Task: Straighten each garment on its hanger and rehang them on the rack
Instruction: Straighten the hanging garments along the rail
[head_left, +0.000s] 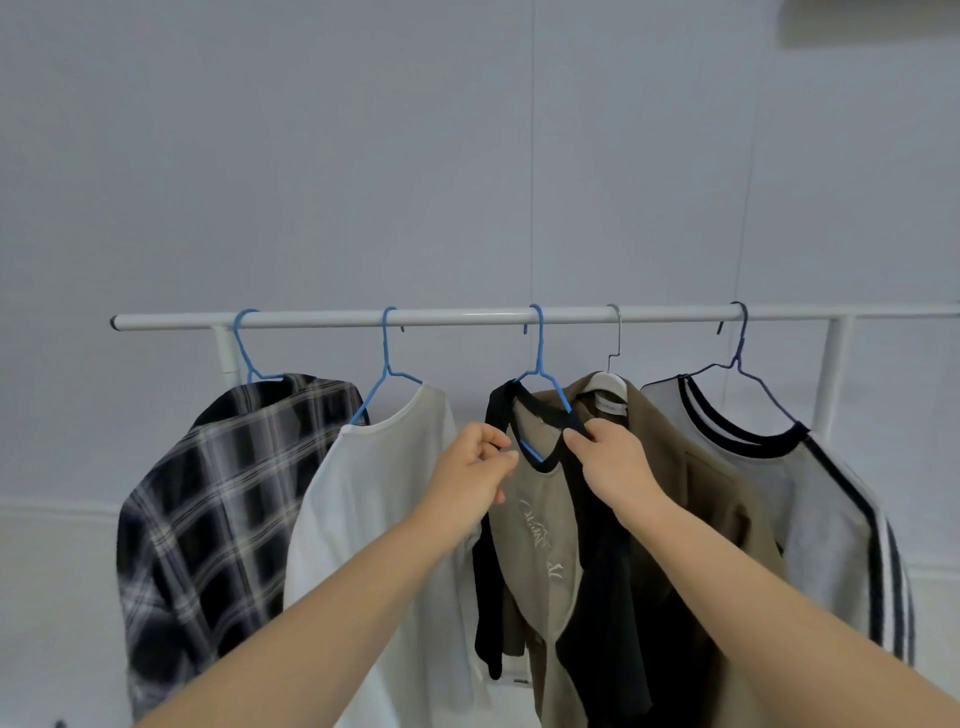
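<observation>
A white rack rail (457, 317) carries several hangers with garments. In the middle a tan top with black trim and black sleeves (540, 525) hangs crooked on a blue hanger (540, 358). My left hand (475, 467) pinches the black collar edge on its left side. My right hand (610, 460) grips the black collar on the right, by the hanger's shoulder. Left of it hang a black-and-white plaid shirt (208, 499) and a white top (374, 499). To the right are a brown jacket (691, 483) and a grey top with black stripes (826, 499).
A plain pale wall stands close behind the rack. White uprights (834, 374) support the rail at both ends. The garments hang close together, with small gaps between hooks on the rail.
</observation>
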